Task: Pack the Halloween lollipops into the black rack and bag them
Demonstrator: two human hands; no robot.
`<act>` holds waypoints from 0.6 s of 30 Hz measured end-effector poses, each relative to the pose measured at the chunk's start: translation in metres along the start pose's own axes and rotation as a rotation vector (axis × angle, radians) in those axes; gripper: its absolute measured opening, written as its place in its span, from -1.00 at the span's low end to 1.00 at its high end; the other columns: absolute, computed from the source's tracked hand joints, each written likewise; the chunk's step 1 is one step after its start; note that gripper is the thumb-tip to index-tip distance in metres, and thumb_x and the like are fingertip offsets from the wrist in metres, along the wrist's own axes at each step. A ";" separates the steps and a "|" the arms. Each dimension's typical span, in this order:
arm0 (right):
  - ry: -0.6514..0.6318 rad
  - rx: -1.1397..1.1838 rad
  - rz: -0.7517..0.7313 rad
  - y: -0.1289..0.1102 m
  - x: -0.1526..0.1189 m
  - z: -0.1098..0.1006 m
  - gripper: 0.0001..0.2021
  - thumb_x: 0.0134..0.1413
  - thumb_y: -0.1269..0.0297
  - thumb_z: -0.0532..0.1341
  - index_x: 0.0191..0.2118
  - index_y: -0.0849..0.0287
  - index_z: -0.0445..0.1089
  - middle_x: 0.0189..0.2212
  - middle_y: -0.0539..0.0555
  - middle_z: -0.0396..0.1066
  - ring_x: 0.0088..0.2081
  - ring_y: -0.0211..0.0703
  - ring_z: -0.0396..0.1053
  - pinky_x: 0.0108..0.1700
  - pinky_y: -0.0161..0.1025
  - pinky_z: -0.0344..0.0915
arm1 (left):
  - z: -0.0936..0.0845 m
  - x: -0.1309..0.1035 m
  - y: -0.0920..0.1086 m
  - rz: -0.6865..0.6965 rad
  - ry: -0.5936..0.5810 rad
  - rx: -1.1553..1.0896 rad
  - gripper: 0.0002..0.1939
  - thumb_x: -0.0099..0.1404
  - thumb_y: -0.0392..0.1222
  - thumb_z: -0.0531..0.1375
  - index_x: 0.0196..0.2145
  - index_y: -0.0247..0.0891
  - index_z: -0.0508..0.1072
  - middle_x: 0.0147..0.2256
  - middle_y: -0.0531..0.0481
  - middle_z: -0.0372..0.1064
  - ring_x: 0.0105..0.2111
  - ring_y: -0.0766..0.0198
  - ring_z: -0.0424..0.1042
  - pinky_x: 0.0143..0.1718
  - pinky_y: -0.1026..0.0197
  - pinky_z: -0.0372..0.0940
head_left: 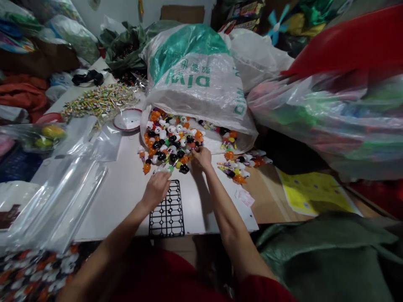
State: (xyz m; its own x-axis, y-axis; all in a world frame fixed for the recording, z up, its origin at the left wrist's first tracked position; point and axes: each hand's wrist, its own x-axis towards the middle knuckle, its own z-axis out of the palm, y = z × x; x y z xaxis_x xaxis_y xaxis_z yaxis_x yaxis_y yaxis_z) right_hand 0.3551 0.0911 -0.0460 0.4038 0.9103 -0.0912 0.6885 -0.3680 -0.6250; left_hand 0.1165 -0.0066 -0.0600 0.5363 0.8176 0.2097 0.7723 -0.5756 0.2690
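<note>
Hands (156,187) (203,159) forward — fingers (197,152) seemingly bent

The shirt (163,268) is dark red, and so is the sleeve (264,288). The left hand (156,187) and right hand (202,158) are bare.

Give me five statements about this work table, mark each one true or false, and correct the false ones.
1. The black grid lies at the near edge of the white table. True.
2. Both hands are on the yellow sheet. False: the left hand and right hand are at the heap of small figures.
3. The sack with green print lies with its open mouth towards the person. True.
4. The yellow sheet lies left of the grid. False: the yellow sheet lies to its right.
5. Clear plastic lies to the left of the grid. True.
</note>
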 end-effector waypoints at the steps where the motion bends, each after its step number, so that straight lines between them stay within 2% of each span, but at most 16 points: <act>1: 0.023 0.141 -0.022 0.005 -0.009 -0.004 -0.81 0.06 0.18 0.23 -0.31 0.21 0.45 -0.35 0.14 0.53 -0.26 -0.07 0.47 -0.26 -0.27 0.31 | -0.004 0.026 0.003 -0.086 -0.087 0.012 -0.65 0.45 -0.27 -0.03 0.06 -0.30 0.43 0.02 -0.25 0.45 0.08 0.08 0.39 0.12 0.03 0.27; 2: 0.029 0.298 -0.051 0.010 -0.022 -0.007 -0.78 0.03 0.14 0.23 -0.31 0.20 0.43 -0.42 0.09 0.51 -0.35 -0.12 0.44 -0.31 -0.28 0.31 | -0.004 0.051 0.006 -0.175 -0.191 0.035 -0.68 0.43 -0.29 -0.02 0.02 -0.32 0.45 -0.02 -0.27 0.46 0.06 0.05 0.41 0.08 0.04 0.29; 5: -0.055 0.656 -0.121 0.026 -0.072 -0.006 -0.68 -0.08 0.05 0.27 -0.27 0.19 0.38 -0.52 -0.01 0.43 -0.51 -0.22 0.32 -0.44 -0.30 0.27 | 0.003 0.107 0.015 -0.283 -0.287 0.035 -0.69 0.35 -0.42 0.01 -0.05 -0.39 0.47 -0.16 -0.35 0.51 -0.12 -0.01 0.52 -0.10 0.03 0.37; 7: -0.163 0.730 -0.112 0.035 -0.107 0.003 -0.70 -0.16 0.09 0.30 -0.33 0.19 0.37 -0.54 -0.03 0.39 -0.52 -0.25 0.29 -0.43 -0.30 0.26 | 0.005 0.122 0.018 -0.315 -0.300 0.021 -0.67 0.31 -0.45 0.04 -0.04 -0.39 0.46 -0.21 -0.35 0.52 -0.17 -0.02 0.54 -0.16 0.05 0.37; 9: -0.251 0.727 -0.072 0.040 -0.134 0.015 -0.77 -0.17 0.14 0.29 -0.45 0.19 0.34 -0.57 -0.04 0.35 -0.51 -0.26 0.27 -0.41 -0.30 0.24 | -0.003 0.119 0.011 -0.336 -0.291 0.013 -0.67 0.29 -0.40 0.10 0.00 -0.35 0.44 -0.19 -0.30 0.53 -0.16 0.02 0.53 -0.15 0.09 0.36; 10: -0.285 0.727 -0.055 0.040 -0.142 0.020 -0.79 -0.16 0.15 0.28 -0.48 0.19 0.33 -0.57 -0.04 0.33 -0.51 -0.27 0.26 -0.41 -0.30 0.24 | -0.010 0.111 0.003 -0.348 -0.247 -0.010 -0.67 0.29 -0.35 0.13 0.01 -0.32 0.44 -0.18 -0.25 0.53 -0.16 0.05 0.52 -0.15 0.12 0.35; 12: -0.320 0.756 -0.048 0.038 -0.150 0.028 -0.78 -0.12 0.13 0.28 -0.46 0.20 0.36 -0.54 -0.02 0.37 -0.48 -0.25 0.29 -0.37 -0.29 0.27 | -0.026 0.083 -0.019 -0.384 -0.085 -0.122 -0.70 0.28 -0.22 0.16 -0.03 -0.27 0.45 -0.19 -0.13 0.54 -0.20 0.15 0.51 -0.17 0.19 0.34; 14: -0.343 0.813 -0.070 0.032 -0.150 0.035 -0.73 -0.10 0.08 0.30 -0.38 0.21 0.40 -0.45 0.03 0.44 -0.40 -0.20 0.37 -0.28 -0.25 0.33 | -0.040 0.042 -0.044 -0.461 0.088 -0.264 -0.76 0.24 -0.13 0.19 -0.18 -0.27 0.49 -0.27 -0.04 0.54 -0.29 0.22 0.49 -0.24 0.24 0.33; 15: -0.356 0.825 -0.083 0.029 -0.148 0.040 -0.71 -0.09 0.07 0.31 -0.34 0.21 0.42 -0.41 0.06 0.46 -0.36 -0.18 0.40 -0.23 -0.22 0.36 | -0.044 0.018 -0.055 -0.515 0.120 -0.299 -0.79 0.20 -0.10 0.21 -0.27 -0.28 0.50 -0.33 -0.02 0.53 -0.32 0.22 0.47 -0.27 0.25 0.32; 18: -0.390 0.739 -0.090 0.021 -0.143 0.057 -0.70 -0.12 0.06 0.32 -0.35 0.20 0.42 -0.38 0.09 0.50 -0.30 -0.11 0.44 -0.14 -0.14 0.39 | -0.042 -0.045 -0.077 -0.642 0.002 -0.163 -0.86 0.18 -0.14 0.20 -0.37 -0.25 0.48 -0.43 -0.06 0.50 -0.38 0.14 0.47 -0.32 0.20 0.28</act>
State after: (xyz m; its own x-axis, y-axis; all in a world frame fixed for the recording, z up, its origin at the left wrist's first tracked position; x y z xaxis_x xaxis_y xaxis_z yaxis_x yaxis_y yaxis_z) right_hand 0.2774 -0.0365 -0.0908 0.0357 0.9805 -0.1931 0.0814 -0.1954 -0.9773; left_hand 0.0191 0.0001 -0.0508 -0.0148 0.9992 -0.0378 0.8767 0.0311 0.4800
